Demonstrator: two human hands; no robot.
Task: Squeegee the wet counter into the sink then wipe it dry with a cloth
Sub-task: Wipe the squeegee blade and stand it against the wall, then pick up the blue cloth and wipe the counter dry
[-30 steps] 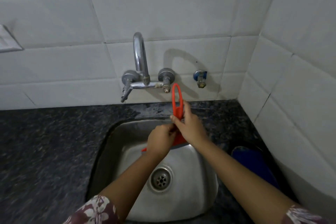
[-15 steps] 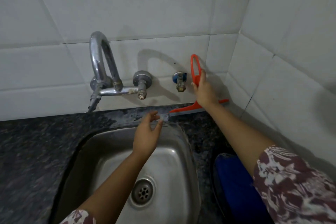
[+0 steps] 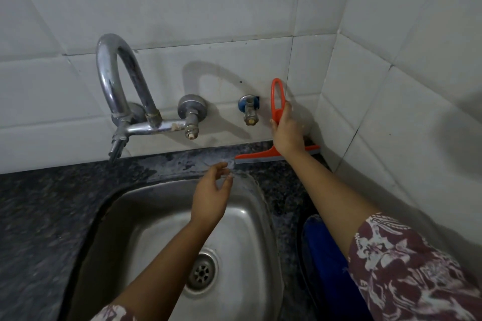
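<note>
My right hand (image 3: pixel 287 130) grips the looped handle of an orange squeegee (image 3: pixel 276 101). Its blade rests on the dark speckled counter (image 3: pixel 39 216) at the back right corner, close to the tiled wall. A wet grey patch shows on the counter strip behind the steel sink (image 3: pixel 242 237). My left hand (image 3: pixel 211 198) hovers over the sink's back rim with fingers apart, holding nothing. A blue cloth (image 3: pixel 326 263) lies on the counter to the right of the sink, partly hidden by my right arm.
A chrome tap (image 3: pixel 120 101) with a tall curved spout juts from the white tiled wall above the sink's left side. A small blue-capped valve (image 3: pixel 249 109) sits just left of the squeegee handle. A second tiled wall closes the right side.
One second ago both hands held the squeegee over the sink. My right hand has carried it to the back right corner and set the blade down; my left hand let go.
</note>
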